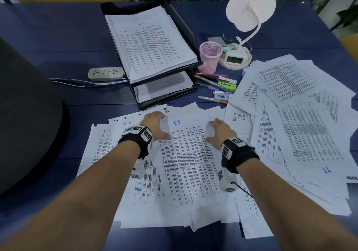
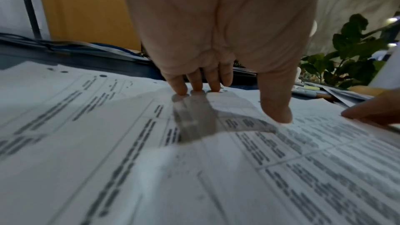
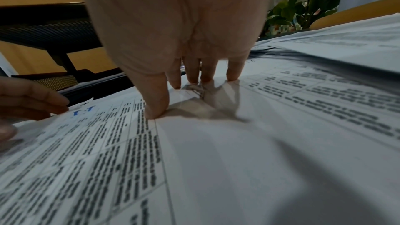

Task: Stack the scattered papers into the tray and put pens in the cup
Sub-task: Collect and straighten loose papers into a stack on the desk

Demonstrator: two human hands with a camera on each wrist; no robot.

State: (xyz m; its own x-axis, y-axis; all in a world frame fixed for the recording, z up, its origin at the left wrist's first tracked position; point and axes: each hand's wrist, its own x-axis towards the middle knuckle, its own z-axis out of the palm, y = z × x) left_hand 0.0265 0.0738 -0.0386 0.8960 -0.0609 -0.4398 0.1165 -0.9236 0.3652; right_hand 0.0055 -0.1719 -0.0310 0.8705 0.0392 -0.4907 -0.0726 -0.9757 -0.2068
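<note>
Printed sheets (image 1: pixel 186 165) lie scattered over the near half of the blue table. My left hand (image 1: pixel 157 124) presses its fingertips (image 2: pixel 179 88) down on the left side of the top sheet (image 2: pixel 216 160). On that sheet's right side my right hand (image 1: pixel 218 131) presses too, fingers (image 3: pixel 158 105) spread on the paper (image 3: pixel 238 143). Neither hand grips anything. A black two-tier tray (image 1: pixel 186 27) at the back holds a stack of papers (image 1: pixel 151 43). To its right stands an empty pink mesh cup (image 1: pixel 210 56), and several pens and markers (image 1: pixel 215 87) lie in front of the cup.
A second big heap of sheets (image 1: pixel 294 119) covers the right side. A white desk lamp (image 1: pixel 249 6) with a small clock (image 1: pixel 235 57) stands behind the cup. A power strip (image 1: pixel 106 74) lies left of the tray, and a dark chair back (image 1: pixel 27 115) rises at the far left.
</note>
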